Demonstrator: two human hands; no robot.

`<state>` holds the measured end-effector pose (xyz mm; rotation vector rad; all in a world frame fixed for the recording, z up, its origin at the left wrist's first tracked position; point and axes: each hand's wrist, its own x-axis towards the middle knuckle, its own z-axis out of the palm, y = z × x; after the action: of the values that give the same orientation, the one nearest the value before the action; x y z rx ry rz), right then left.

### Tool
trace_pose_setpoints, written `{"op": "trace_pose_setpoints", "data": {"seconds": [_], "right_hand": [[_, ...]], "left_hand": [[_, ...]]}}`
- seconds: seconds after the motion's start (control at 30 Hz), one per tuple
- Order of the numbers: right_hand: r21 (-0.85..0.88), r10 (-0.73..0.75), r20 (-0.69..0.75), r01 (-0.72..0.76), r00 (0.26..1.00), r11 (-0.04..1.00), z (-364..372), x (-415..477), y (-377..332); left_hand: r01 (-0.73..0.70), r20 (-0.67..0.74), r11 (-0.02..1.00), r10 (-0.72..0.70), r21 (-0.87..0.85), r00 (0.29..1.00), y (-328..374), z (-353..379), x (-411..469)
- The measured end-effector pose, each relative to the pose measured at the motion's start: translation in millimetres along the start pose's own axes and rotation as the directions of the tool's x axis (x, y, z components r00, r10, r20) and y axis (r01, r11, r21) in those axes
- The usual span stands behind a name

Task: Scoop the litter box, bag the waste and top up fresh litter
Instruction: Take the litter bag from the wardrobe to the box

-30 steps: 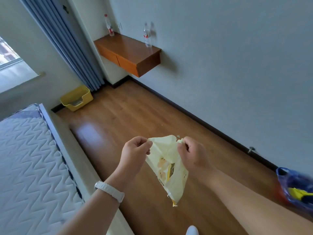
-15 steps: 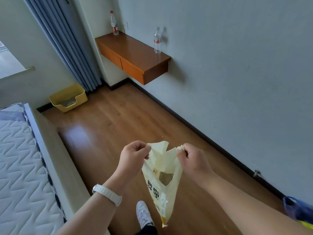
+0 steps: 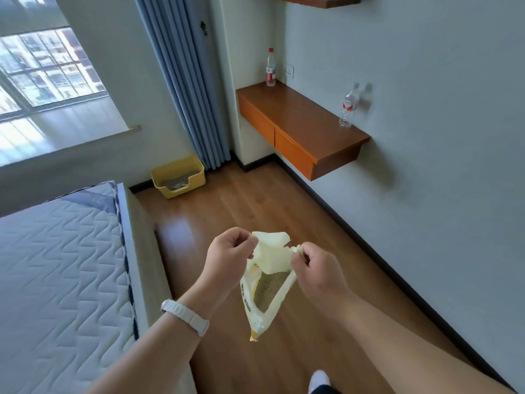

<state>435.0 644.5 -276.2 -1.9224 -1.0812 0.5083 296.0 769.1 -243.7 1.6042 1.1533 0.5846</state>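
Litter bag (image 3: 265, 288) hangs in the near centre above the floor, top edges pinched by left hand (image 3: 230, 258) and right hand (image 3: 318, 273), each grip closed on it; litter box (image 3: 178, 176) sits far left.

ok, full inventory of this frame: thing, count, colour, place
litter bag: 1, pale yellow, held open in both hands, grey litter inside
litter box: 1, yellow, on floor below the window wall
bottles: 2, clear; red-capped one in back corner of desk, other near front end
wall desk: 1, brown
curtain: 1, blue-grey
mattress: 1, white quilted, left
shoe: 1, white, bottom edge
watch: 1, white, left wrist
left hand: pinching bag rim
right hand: pinching bag rim
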Motion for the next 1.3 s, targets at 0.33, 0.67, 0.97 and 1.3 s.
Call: {"op": "trace_pose_setpoints", "data": {"seconds": [0.33, 0.67, 0.97, 1.3], "right_hand": [[0.092, -0.097, 0.104, 0.088, 0.99, 0.992, 64.6, 174.3, -0.8], [0.069, -0.154, 0.376, 0.139, 0.914, 0.988, 82.2, 360.8, 9.9], [0.024, -0.179, 0.486, 0.192, 0.855, 0.981, 133.0, 450.2, -6.5], [-0.094, -0.118, 0.384, 0.166, 0.916, 0.982, 200.2, 589.4, -34.1]], "left_hand": [[0.089, -0.214, 0.995, -0.097, -0.047, 0.972, -19.6, -41.0, 124.5], [0.19, -0.38, 0.976, -0.218, -0.11, 0.899, 3.5, -32.0, 281.8], [0.266, -0.436, 0.941, -0.333, -0.208, 0.836, -11.7, -58.7, 354.7], [0.241, -0.338, 0.946, -0.304, -0.218, 0.891, -28.7, -113.9, 515.4]]}}
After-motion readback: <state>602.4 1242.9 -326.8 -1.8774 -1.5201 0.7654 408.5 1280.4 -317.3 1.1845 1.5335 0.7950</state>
